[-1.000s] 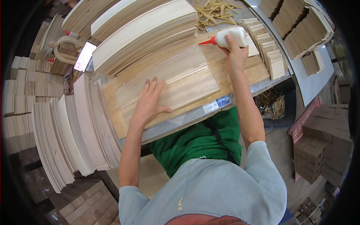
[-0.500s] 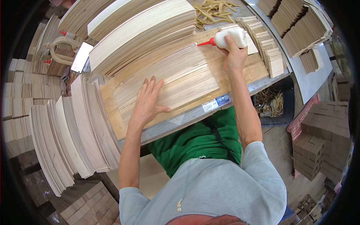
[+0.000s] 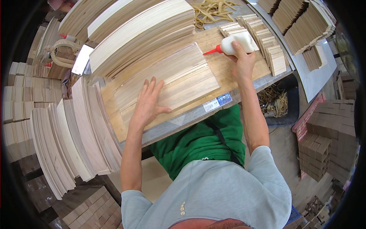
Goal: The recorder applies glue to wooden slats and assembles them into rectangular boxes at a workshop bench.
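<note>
My right hand (image 3: 245, 61) grips a white glue bottle (image 3: 237, 43) with a red nozzle. The bottle lies nearly level, and its tip points left at the right edge of a thin wooden panel (image 3: 183, 68). A whitish line of glue runs along the panel's far edge and onto its right edge. My left hand (image 3: 148, 103) rests on the panel's left part with fingers spread flat. Beneath the panel is a light wooden board (image 3: 225, 74) on the workbench.
Tall stacks of thin wooden sheets (image 3: 141, 32) stand along the far side, with more stacks (image 3: 91, 129) at the left. Short wooden strips (image 3: 267, 44) sit at the right end, near a pile of yellowish bands (image 3: 213, 11). A phone (image 3: 82, 60) leans at the far left. A dark bin (image 3: 282, 101) is below right.
The bottle's tip has moved from the panel's far right corner a little nearer to me, along the right edge. My left hand has stayed almost in place.
</note>
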`<state>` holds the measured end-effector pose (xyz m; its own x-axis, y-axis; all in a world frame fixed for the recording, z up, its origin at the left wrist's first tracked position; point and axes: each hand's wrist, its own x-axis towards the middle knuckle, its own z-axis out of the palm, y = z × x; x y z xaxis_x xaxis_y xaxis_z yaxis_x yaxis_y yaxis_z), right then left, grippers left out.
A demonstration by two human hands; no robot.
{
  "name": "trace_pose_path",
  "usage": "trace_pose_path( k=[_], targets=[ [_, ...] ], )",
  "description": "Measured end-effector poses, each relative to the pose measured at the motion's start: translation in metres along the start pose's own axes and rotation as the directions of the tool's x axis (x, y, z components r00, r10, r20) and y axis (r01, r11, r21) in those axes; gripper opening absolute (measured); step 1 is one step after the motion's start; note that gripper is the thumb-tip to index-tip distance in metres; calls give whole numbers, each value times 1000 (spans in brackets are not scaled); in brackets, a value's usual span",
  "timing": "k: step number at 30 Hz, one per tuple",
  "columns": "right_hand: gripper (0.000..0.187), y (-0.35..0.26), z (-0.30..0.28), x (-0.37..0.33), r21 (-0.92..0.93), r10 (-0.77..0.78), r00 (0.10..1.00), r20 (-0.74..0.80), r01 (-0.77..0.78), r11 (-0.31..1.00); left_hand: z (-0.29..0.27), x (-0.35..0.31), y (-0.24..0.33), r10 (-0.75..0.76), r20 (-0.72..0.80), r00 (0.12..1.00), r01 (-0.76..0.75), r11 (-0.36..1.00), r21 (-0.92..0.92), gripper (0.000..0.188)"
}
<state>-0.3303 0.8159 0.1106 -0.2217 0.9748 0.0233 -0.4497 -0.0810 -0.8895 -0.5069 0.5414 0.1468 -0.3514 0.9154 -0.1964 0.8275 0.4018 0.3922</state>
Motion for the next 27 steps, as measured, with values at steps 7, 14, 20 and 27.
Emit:
trace_pose_path(
  k=[7, 14, 20, 27],
  targets=[
    [37, -16, -12, -15, -82, -3, 1000, 17, 4, 997, -1, 0, 0, -4, -4, 1000, 4, 1000, -12, 100],
    [42, -26, -29, -29, -54, 83, 996, 26, -81, 995, -2, 1, 2, -13, -2, 1000, 13, 1000, -4, 100],
    [43, -33, -43, -44, -10, 91, 996, -3, -91, 996, -3, 0, 3, -34, 14, 999, 34, 999, -11, 100],
    [41, -43, -62, -62, -44, 111, 994, -10, -112, 993, -1, 0, 1, -49, 13, 999, 50, 998, -46, 101]
  ],
)
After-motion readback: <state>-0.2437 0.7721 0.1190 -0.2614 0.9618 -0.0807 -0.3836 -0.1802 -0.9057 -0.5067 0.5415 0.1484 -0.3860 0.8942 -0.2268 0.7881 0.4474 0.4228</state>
